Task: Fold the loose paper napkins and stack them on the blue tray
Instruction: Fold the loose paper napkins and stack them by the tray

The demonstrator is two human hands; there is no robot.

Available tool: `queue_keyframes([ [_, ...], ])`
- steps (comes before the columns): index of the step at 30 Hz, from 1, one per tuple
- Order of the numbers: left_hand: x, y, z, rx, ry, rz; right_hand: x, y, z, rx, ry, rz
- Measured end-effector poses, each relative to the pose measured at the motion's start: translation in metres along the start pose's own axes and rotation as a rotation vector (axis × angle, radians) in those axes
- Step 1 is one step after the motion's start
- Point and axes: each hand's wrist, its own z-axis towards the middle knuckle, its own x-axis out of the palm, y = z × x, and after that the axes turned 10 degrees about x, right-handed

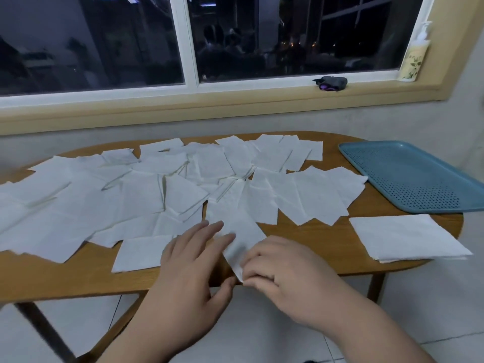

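Many loose white paper napkins point(146, 195) lie spread over the wooden table point(309, 233). One napkin point(237, 231) reaches to the table's front edge. My right hand point(285, 273) pinches its near corner with curled fingers. My left hand point(191, 263) lies beside it with straight fingers, the fingertips touching the napkin's left edge. The blue perforated tray point(408, 176) sits at the table's far right with nothing on it. A flat stack of napkins point(406, 238) lies in front of the tray at the table's right end.
Behind the table runs a windowsill point(235, 100) with a dark small object point(331, 83) and a pump bottle point(415, 56) at its right. White floor tiles point(262, 323) show below the table's front edge. A wall stands to the right.
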Motion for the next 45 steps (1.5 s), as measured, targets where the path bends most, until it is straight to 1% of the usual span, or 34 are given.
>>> queue_keyframes([
  [3, -0.007, 0.009, -0.011, 0.021, 0.100, 0.036, -0.001, 0.003, -0.003, -0.016, 0.056, 0.078],
  [6, -0.010, 0.014, -0.014, 0.047, 0.168, 0.047, -0.005, -0.004, -0.011, 0.082, 0.048, 0.147],
  [9, -0.008, 0.014, -0.013, 0.092, 0.141, 0.086, -0.012, -0.009, -0.016, 0.148, -0.019, 0.126],
  [11, -0.004, 0.010, -0.012, 0.121, 0.101, 0.105, -0.012, -0.001, -0.015, 0.159, -0.022, 0.058],
  [13, -0.001, 0.007, -0.011, 0.130, 0.070, 0.116, -0.003, 0.010, -0.010, 0.149, -0.028, -0.029],
  [16, 0.002, 0.007, -0.013, 0.137, 0.039, 0.115, 0.011, 0.023, -0.001, 0.100, -0.088, -0.124],
  [19, -0.001, 0.013, -0.015, 0.126, 0.044, 0.115, 0.014, 0.019, 0.002, 0.116, -0.075, -0.123],
  [24, -0.003, 0.016, -0.013, 0.109, 0.103, 0.112, 0.006, 0.004, -0.001, 0.176, -0.066, -0.009],
  [27, -0.006, 0.014, -0.009, 0.104, 0.106, 0.101, 0.001, -0.001, -0.003, 0.190, -0.057, -0.033],
  [29, -0.006, 0.013, -0.007, 0.100, 0.100, 0.093, -0.001, -0.004, -0.003, 0.207, -0.080, -0.042],
  [31, -0.005, 0.014, -0.005, 0.095, 0.093, 0.085, -0.004, -0.012, 0.000, 0.307, -0.158, -0.047],
  [34, -0.004, 0.013, -0.002, 0.102, 0.079, 0.089, -0.015, -0.035, 0.008, 0.532, -0.338, -0.119],
  [36, -0.004, 0.012, 0.000, 0.123, 0.066, 0.086, -0.022, -0.049, 0.014, 0.665, -0.397, -0.176],
  [39, -0.002, 0.012, 0.002, 0.169, 0.069, 0.081, -0.026, -0.060, 0.023, 0.773, -0.387, -0.235],
  [43, -0.001, 0.021, 0.004, 0.169, 0.093, 0.040, -0.026, -0.065, 0.036, 0.840, -0.337, -0.319],
  [45, -0.001, 0.025, 0.003, 0.172, 0.096, 0.017, -0.025, -0.066, 0.039, 0.851, -0.350, -0.352],
])
